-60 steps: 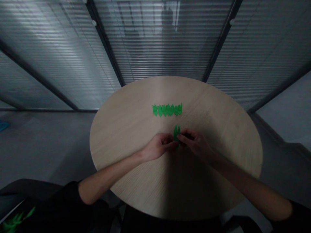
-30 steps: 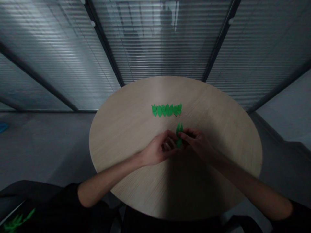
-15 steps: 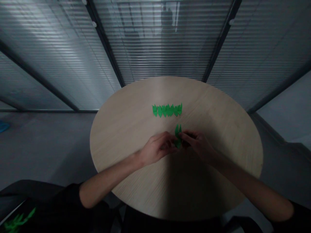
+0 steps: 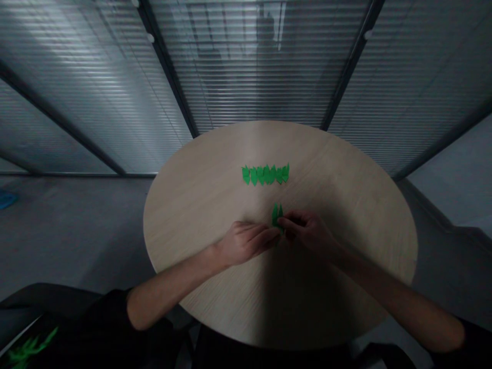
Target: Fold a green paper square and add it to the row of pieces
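Between my hands, above the near middle of the round wooden table (image 4: 184,205), is a green folded paper piece (image 4: 275,214) with two pointed tips facing away from me. My left hand (image 4: 249,242) pinches its lower end from the left. My right hand (image 4: 305,230) grips its right side between thumb and fingers. The lower part of the piece is hidden behind my fingers. Farther back on the table, several similar green paper pieces (image 4: 265,175) stand or lie side by side in a row, close together.
Glass panels with blinds (image 4: 261,77) rise behind the table. At the lower left, more green pieces (image 4: 28,351) lie on something dark. A blue object (image 4: 6,199) is on the floor at the far left.
The green piece has shifted slightly left and toward me. My left fingers have closed in on its lower end, covering more of it. The row at the back is unchanged.
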Motion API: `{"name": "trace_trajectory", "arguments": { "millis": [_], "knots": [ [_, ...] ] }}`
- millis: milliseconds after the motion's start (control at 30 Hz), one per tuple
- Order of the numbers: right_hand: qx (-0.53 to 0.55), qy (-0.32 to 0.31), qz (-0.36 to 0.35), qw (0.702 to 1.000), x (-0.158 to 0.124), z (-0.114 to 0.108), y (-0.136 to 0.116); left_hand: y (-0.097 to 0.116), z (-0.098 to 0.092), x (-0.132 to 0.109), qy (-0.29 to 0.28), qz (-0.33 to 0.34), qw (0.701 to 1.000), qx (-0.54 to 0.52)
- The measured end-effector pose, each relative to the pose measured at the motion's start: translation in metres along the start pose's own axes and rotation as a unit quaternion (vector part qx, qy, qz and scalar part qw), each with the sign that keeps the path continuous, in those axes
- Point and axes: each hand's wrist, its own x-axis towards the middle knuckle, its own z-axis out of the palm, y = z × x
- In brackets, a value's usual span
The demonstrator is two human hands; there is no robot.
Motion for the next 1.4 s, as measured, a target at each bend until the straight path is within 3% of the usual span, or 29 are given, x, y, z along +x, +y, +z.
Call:
{"name": "trace_trajectory", "arguments": {
  "millis": [233,433,567,667,867,1000,1133,1233,1400],
  "knots": [
    [0.018,0.045,-0.019,0.999,0.001,0.003,0.005,0.001,-0.002,-0.005,-0.017,0.0,1.0,-0.017],
    [0.05,0.053,-0.047,0.996,0.002,0.002,0.005,0.002,-0.002,-0.003,-0.038,-0.107,0.992,-0.046],
    [0.089,0.047,-0.042,0.994,0.002,0.0,0.002,0.003,-0.001,0.003,-0.022,-0.198,0.969,-0.149],
    [0.142,0.053,-0.027,0.988,0.002,-0.002,0.0,0.005,-0.001,0.007,-0.002,-0.254,0.952,-0.169],
    [0.251,0.05,0.023,0.966,0.004,-0.003,0.005,0.003,0.002,0.015,0.076,-0.248,0.951,-0.171],
    [0.273,0.045,0.049,0.96,0.006,-0.002,0.007,0.003,0.005,0.016,0.083,-0.309,0.918,-0.236],
    [0.237,0.042,0.036,0.97,0.003,0.0,0.006,0.003,0.008,0.015,0.069,-0.378,0.872,-0.303],
    [0.135,0.034,0.018,0.99,0.0,0.001,0.002,0.002,0.009,0.015,0.062,-0.414,0.847,-0.326],
    [0.018,0.045,-0.015,0.999,-0.001,-0.002,0.0,-0.003,0.007,0.017,0.051,-0.413,0.844,-0.339]
  ]
}}
